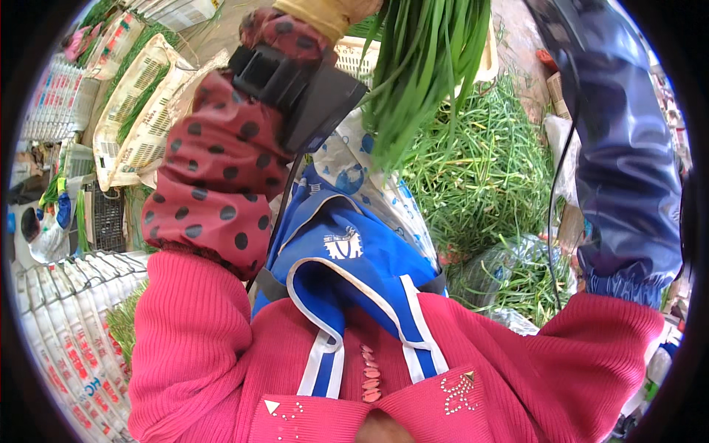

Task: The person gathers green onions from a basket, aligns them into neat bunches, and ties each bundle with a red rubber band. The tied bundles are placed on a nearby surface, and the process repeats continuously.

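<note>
A bunch of long flat green leaves, like garlic chives (432, 66), hangs down from the top edge, its tips loose in the air. It comes from right beside my left hand (360, 9), which seems to hold it; the picture's edge cuts off most of the fingers. A tan cuff shows at that wrist, above a red sleeve with black dots and a black strapped-on device (295, 88). My right arm, in a shiny dark blue sleeve (620, 140), reaches up past the top edge, so the hand itself is out of sight.
A large heap of loose green leaves (480, 162) lies beyond my lap at the right. Cream plastic crates (133, 111) stand at the left, near white stacked boxes (70, 340). Another person (50, 229) is at far left. A thin black cable (555, 214) runs along my right arm.
</note>
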Motion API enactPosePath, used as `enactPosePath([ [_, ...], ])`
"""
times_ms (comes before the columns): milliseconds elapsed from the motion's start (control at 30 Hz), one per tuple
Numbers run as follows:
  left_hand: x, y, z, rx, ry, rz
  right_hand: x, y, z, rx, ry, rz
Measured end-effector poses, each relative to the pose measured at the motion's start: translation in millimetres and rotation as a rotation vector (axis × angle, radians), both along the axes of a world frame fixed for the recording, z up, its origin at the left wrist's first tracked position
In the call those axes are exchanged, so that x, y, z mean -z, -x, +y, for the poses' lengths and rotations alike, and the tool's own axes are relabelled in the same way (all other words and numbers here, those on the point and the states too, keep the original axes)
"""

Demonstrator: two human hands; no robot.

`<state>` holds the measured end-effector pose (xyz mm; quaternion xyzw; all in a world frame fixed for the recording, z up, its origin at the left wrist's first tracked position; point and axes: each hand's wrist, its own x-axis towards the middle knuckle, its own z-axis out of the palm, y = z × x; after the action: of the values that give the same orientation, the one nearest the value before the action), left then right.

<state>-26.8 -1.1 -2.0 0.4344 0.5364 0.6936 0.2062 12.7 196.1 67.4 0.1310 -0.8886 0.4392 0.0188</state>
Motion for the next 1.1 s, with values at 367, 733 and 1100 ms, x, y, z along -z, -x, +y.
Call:
enactPosePath([
  [367, 73.2, 20.3, -26.1, -0.096, -0.436, -0.152, 11.2, -3.5, -19.5, -0.186, -0.105, -0.014],
  [733, 143.3, 6.5, -158.6, -0.506, -0.667, -0.444, 27.8, -4.3, -24.2, -0.309, -0.085, -0.030],
  [1100, 203.9, -38.8, -250.6, -0.918, -0.795, -0.406, 134.2, -87.6, -8.2, -0.154, 0.015, -0.257],
])
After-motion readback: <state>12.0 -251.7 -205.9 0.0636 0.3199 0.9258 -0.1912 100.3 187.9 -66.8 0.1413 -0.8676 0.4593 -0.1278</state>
